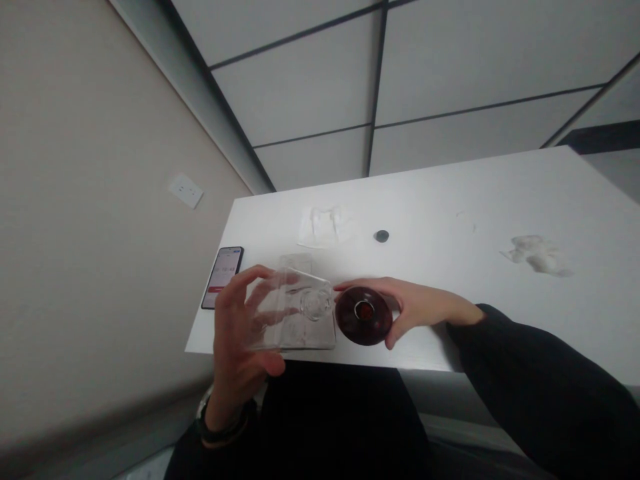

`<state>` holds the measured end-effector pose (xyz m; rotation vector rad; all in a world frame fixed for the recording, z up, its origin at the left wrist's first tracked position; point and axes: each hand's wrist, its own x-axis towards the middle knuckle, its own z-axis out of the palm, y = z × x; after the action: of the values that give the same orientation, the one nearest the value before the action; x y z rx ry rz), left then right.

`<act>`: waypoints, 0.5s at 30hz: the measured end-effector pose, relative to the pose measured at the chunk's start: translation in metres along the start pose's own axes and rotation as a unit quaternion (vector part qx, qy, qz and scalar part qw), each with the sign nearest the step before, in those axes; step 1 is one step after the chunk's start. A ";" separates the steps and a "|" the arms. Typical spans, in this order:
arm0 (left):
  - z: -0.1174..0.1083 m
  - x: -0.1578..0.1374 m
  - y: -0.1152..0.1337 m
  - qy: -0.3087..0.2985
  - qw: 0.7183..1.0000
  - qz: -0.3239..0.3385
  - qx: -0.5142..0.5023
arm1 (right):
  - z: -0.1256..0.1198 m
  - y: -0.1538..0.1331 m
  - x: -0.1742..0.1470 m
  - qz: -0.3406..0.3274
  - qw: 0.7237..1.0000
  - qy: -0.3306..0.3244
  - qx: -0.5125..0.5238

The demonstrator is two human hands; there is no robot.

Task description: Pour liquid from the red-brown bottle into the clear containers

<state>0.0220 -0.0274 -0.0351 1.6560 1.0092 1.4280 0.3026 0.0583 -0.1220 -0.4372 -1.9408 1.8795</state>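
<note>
My left hand (237, 333) is wrapped round a clear, boxy container (295, 323) with a round neck-like ring, which is tilted toward the right. Its see-through walls let the fingers behind show. My right hand (407, 303) curls round a dark red-brown, rounded bottle (363, 330), viewed from above with its round mouth uncovered. The two vessels are side by side, close together, over the table's near edge; whether they touch I cannot tell. Farther back on the table lies a small round grey cap-like disc (382, 236).
On the white table (440, 213), a phone (223, 277) with a lit screen lies left of my left hand. A clear plastic-looking sheet (325, 227) is toward the back, and a crumpled white tissue (537, 255) lies at right. A wall with a socket (187, 191) borders the left side.
</note>
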 end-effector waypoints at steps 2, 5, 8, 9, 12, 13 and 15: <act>0.000 -0.003 -0.001 0.015 1.000 -0.019 0.000 | 0.000 -0.002 0.000 0.001 1.000 -0.002 0.003; -0.003 -0.005 -0.003 0.019 0.998 -0.048 0.023 | 0.000 -0.004 0.000 0.001 1.000 0.000 0.003; -0.007 -0.003 -0.007 0.006 0.998 -0.053 0.032 | 0.000 -0.005 0.000 0.003 1.000 0.001 -0.009; -0.007 -0.001 -0.008 0.000 0.998 -0.044 0.036 | -0.001 -0.005 0.000 0.004 1.000 0.001 -0.014; -0.005 0.004 -0.006 -0.024 0.998 -0.019 0.061 | -0.001 -0.005 0.001 0.001 1.000 0.002 -0.024; -0.004 0.006 -0.004 -0.033 0.997 -0.017 0.072 | -0.001 -0.006 0.001 0.000 1.000 0.002 -0.025; -0.001 0.010 0.000 -0.046 0.995 -0.017 0.092 | -0.001 -0.006 0.001 -0.001 1.000 0.001 -0.024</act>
<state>0.0221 -0.0183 -0.0308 1.8113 1.1384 1.2551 0.3025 0.0594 -0.1163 -0.4520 -1.9883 1.8328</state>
